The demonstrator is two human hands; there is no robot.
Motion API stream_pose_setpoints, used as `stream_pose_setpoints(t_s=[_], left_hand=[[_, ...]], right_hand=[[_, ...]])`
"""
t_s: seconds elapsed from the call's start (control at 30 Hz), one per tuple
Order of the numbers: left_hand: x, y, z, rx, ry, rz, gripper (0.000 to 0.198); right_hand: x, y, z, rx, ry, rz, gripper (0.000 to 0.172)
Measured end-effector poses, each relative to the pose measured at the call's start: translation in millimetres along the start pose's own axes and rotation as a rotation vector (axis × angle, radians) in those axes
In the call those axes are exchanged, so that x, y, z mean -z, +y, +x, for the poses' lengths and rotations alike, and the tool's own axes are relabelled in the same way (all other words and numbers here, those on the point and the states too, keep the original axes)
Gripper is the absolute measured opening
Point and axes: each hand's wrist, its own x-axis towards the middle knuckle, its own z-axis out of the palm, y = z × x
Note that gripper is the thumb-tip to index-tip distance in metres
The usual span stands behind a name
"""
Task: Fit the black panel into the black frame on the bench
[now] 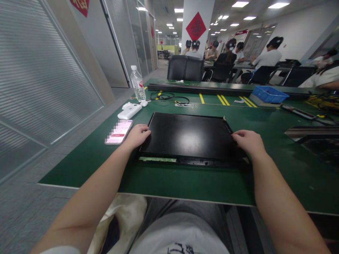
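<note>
A flat black screen panel (186, 135) lies on the green table (185, 180) in front of me, with a green circuit strip (157, 159) showing along its near edge. My left hand (137, 135) grips the panel's left edge, fingers curled over it. My right hand (247, 141) grips the right edge the same way.
A lit phone (119, 132) lies left of the panel, next to a white device (129, 111), a water bottle (138, 84) and black cables (169, 97). A blue tray (268, 94) and a long black bar (225, 88) lie farther back. Several people sit at distant tables.
</note>
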Motion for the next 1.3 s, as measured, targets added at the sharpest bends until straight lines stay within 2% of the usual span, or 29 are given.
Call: stream_pose_setpoints(t_s=[0.13,0.53,0.73,1.3], left_hand=[[-0.4,-1,-1,0.004,-0.009,0.031,0.020],[-2.2,-9,0,0.021,-0.015,0.023,0.021],[-3.4,-13,2,0.016,-0.006,0.013,0.019],[-3.4,-9,0,0.011,-0.045,0.171,0.025]], right_hand=[[0,0,0,-0.059,0.003,0.041,0.033],[0,1,2,-0.062,-0.004,0.119,0.030],[4,-3,-1,-0.156,-0.056,0.209,0.029],[1,1,0,-0.144,-0.014,0.306,0.026]])
